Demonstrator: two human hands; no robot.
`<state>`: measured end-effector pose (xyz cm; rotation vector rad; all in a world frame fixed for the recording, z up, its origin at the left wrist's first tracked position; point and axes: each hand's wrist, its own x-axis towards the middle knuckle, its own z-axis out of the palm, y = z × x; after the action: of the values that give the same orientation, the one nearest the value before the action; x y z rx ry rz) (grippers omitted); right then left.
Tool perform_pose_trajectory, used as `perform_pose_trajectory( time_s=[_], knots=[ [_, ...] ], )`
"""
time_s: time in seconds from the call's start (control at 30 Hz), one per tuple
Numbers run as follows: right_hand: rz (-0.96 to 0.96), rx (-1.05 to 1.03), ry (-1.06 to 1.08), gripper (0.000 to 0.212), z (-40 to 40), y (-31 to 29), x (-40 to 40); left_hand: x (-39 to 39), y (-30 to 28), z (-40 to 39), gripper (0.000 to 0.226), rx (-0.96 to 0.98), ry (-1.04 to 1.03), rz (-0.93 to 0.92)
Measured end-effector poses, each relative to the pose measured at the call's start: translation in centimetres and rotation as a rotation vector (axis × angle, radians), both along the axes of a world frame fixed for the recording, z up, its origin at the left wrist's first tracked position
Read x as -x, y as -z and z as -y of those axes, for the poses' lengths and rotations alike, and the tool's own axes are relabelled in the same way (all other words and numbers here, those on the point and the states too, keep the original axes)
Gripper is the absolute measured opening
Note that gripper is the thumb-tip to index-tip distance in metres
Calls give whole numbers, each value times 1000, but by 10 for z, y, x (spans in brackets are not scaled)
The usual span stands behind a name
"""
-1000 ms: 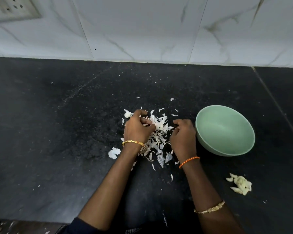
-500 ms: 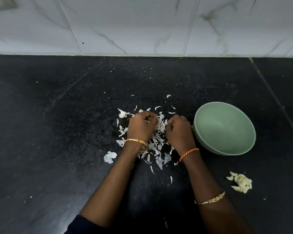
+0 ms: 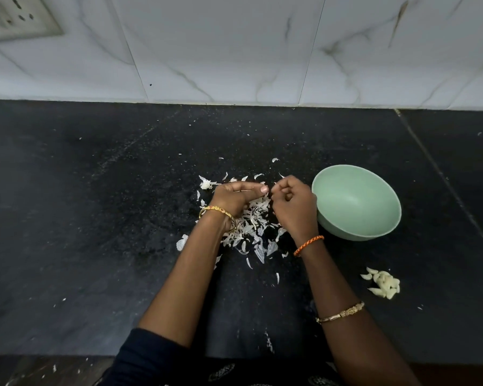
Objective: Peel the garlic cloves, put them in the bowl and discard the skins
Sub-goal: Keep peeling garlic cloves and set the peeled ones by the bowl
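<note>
Marble tiles point(image 3: 234, 45) back a black table point(image 3: 95, 218), with a socket plate point(image 3: 14, 18) up in the far corner. Both hands work close together over a heap of skins point(image 3: 251, 227). The left hand point(image 3: 232, 197) has its fingers curled, thumb and forefinger pressed together at the tip. The right hand point(image 3: 293, 207) is likewise curled, fingertips meeting the left's. Something small seems pinched between the two grips, probably a clove or a shred of skin, but it is too hidden to tell which, or which hand bears it.

Just right of the right grip stands the bowl point(image 3: 385, 218), green and showing nothing inside. Nearer the person and well to the right of both grips lies a small pile of cloves point(image 3: 384, 282), pale and apparently already peeled. A stray lump point(image 3: 206, 185) lies just left of the left grip, perhaps an unpeeled piece.

Judging by this, peeling is the step in hand and likely near its end, as few whole cloves show. Next comes pulling the last skin free, letting it fall on the heap below, then carrying the bare clove rightward into the bowl. The pile of cloves also needs moving there, and the skins need gathering and binning.
</note>
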<state>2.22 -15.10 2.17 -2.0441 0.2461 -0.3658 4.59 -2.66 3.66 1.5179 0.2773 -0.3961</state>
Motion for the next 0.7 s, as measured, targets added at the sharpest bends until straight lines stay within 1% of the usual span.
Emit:
perform_pose_trajectory(
  time_s=[0.07, 0.17, 0.2, 0.27, 0.33, 0.43, 0.47, 0.57, 0.7],
  knots=[
    [36, -16, -56, 5, 1, -2, 6, 3, 2, -2, 17, 12, -16, -43],
    [-25, -105, -240, 22, 3, -2, 11, 8, 1, -6, 16, 91, -4, -106],
    [-29, -109, -254, 24, 5, -3, 13, 10, 0, -5, 19, 84, 5, -113],
    [-8, -110, -215, 20, 6, -3, 14, 13, -2, -4, 22, 35, 19, -104],
    [4, -143, -188, 16, 8, -5, 15, 14, -3, -3, 20, 4, 28, -79],
    [2, -215, -139, 13, 12, -7, 16, 14, -5, -3, 4, 29, 93, -43],
    [-5, -238, -126, 12, 13, -7, 17, 13, -6, -3, 3, 35, 113, -39],
    [-29, -322, -120, 11, 11, -7, 18, 16, -9, -1, 3, -10, 94, -22],
    [-37, -363, -107, 12, 8, -7, 21, 20, -10, 1, 11, -92, 43, 40]
  ],
)
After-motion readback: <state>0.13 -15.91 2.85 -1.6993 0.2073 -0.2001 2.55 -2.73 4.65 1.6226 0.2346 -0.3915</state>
